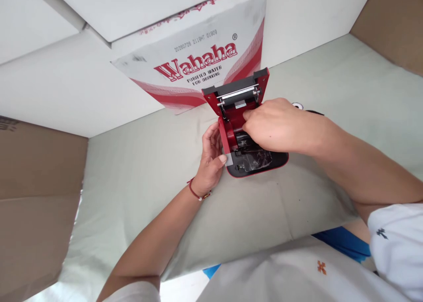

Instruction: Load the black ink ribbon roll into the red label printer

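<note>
A small red and black label printer (257,163) stands on the cloth-covered table with its lid (236,90) raised. A dark roller and a metal bar show inside that lid. My left hand (213,154) grips the printer's left side, thumb at the front corner beside a small pale grey patch (229,160). Over the open compartment, my right hand (272,123) has its fingers curled and reaching in; whatever they touch is hidden. Clear crinkled film (257,160) covers part of the black front face.
A white and red water carton (198,59) stands right behind the printer, against a white wall. Brown cardboard (39,205) borders the left side, and more cardboard (393,28) the far right. A dark cable (315,112) lies behind my right wrist on the greenish cloth (139,174).
</note>
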{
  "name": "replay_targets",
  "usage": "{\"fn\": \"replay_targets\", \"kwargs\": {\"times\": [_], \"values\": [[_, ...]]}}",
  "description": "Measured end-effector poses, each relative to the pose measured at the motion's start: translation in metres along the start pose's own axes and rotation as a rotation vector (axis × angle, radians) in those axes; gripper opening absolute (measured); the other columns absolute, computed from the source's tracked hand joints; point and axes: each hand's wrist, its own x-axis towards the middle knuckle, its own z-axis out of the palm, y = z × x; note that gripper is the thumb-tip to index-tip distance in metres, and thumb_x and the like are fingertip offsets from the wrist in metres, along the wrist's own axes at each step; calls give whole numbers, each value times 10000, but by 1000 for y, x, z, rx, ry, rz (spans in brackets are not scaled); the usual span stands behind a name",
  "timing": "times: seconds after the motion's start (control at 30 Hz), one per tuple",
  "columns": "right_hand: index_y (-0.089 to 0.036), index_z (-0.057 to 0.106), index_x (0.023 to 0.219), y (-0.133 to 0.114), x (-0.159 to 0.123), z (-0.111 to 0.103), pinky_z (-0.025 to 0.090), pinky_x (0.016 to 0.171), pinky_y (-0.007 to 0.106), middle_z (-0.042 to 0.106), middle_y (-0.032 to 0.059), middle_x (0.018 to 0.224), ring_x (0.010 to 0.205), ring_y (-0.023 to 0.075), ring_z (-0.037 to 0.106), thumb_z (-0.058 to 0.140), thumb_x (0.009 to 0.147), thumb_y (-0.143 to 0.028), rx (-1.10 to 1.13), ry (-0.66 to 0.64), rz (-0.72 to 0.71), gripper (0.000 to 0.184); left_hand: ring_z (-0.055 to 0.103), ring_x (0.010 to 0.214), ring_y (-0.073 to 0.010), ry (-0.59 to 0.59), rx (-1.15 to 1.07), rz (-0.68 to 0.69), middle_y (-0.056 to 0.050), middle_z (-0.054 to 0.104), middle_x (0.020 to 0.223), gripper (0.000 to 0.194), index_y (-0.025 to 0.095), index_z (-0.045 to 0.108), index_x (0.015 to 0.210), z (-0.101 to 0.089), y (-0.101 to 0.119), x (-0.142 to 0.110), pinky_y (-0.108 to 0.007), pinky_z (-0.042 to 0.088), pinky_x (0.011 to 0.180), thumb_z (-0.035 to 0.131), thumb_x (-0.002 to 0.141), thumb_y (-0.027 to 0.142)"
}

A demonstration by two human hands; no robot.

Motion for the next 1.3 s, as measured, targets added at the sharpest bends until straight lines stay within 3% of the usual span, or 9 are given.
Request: {"fn": "replay_targets", "kwargs": {"times": [0.13,0.43,0.6,0.77,0.83,0.93,1.07,1.2,1.3], "values": [[-165,858,1163,1,1,-5,359,700,356,858,142,1195,966,266,739,577,1008,-51,-88,-159,-19,341,462,1775,-354,15,20,-4,-79,424,1923,966,476,402,1779,1,-1,-1,-576,497,1415,813,971,810],[-158,837,1158,6,1,-1,404,730,350,843,156,1114,934,272,743,680,973,-106,-49,-102,31,249,411,1798,-351,9,-94,-31,-59,417,1923,951,471,446,1755,4,4,-2,-582,383,1485,870,955,762],[-205,831,1261,6,-26,-24,435,715,341,840,63,1032,796,208,707,701,968,-123,141,-76,-19,330,406,1798,-360,27,-188,-48,-60,464,1894,916,455,498,1733,8,9,-3,-590,331,1507,888,954,737],[-343,809,1435,56,-72,-51,375,593,326,773,-60,810,599,128,615,859,981,-285,185,138,70,460,411,1794,-356,33,-187,-53,-56,464,1896,918,456,515,1725,8,7,-2,-589,334,1506,893,941,749],[-354,807,1469,84,-78,-51,417,669,323,814,-45,908,694,128,667,873,996,-346,108,220,89,478,409,1794,-349,33,-183,-49,-47,453,1904,907,459,520,1722,7,6,-2,-577,344,1503,893,944,741],[-259,854,1396,104,-64,-42,457,785,360,861,26,1050,854,167,719,848,1026,-284,23,102,233,371,409,1791,-343,29,-176,-49,-42,447,1908,888,461,525,1721,6,6,-2,-570,352,1500,887,955,726],[-184,861,1365,94,-25,-24,485,836,368,874,58,1152,971,202,765,741,1058,-212,-14,-103,289,331,436,1773,-340,22,-174,-54,-43,469,1889,872,468,534,1711,5,7,-1,-582,357,1497,882,957,732],[-264,768,1575,108,-6,-10,550,909,390,862,72,1349,1113,269,804,669,1076,-305,57,20,273,510,447,1766,-352,29,-175,-58,-58,484,1877,864,453,545,1699,6,8,-1,-605,364,1491,888,955,728],[-273,801,1538,140,-6,-1,585,965,459,849,104,1402,1208,350,795,717,1040,-373,44,52,366,515,448,1767,-359,32,-183,-61,-64,494,1870,864,443,553,1690,7,9,0,-613,358,1493,895,950,728]]}}
